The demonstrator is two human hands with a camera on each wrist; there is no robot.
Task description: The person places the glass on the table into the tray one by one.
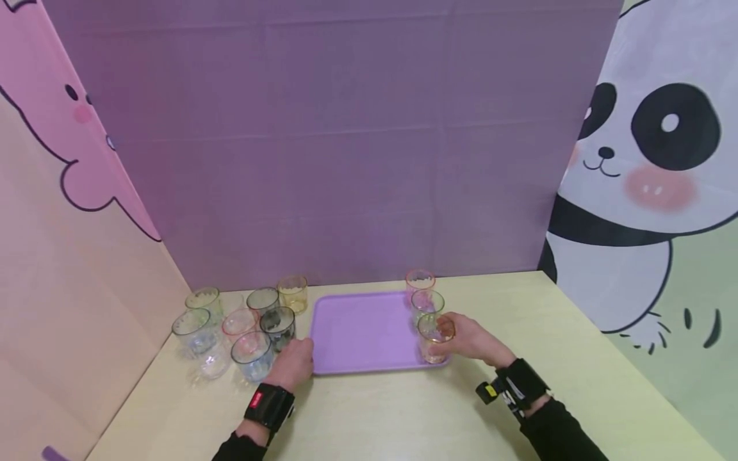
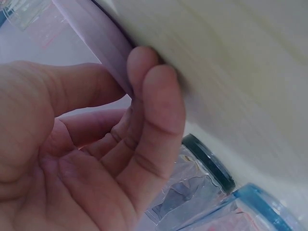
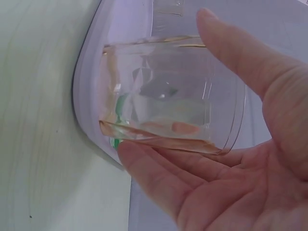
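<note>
My left hand [image 1: 293,365] pinches the left front edge of a purple tray [image 1: 363,333]; in the left wrist view the thumb and curled fingers close on its rim [image 2: 103,41]. At the tray's right front corner, my right hand [image 1: 469,339] holds a clear drinking glass with an amber rim [image 1: 429,330], thumb on one side and fingers on the other. Whether its base touches the tray I cannot tell. Behind it, in a row along the tray's right side, stand a green-rimmed glass [image 1: 426,304] and a red-rimmed glass [image 1: 419,280].
Several glasses cluster left of the tray, among them a blue-rimmed glass [image 1: 252,358] and a dark-rimmed glass [image 1: 278,326] close to my left hand. An amber glass [image 1: 293,296] stands at the back. A purple panel [image 1: 346,160] rises behind the pale table [image 1: 380,410].
</note>
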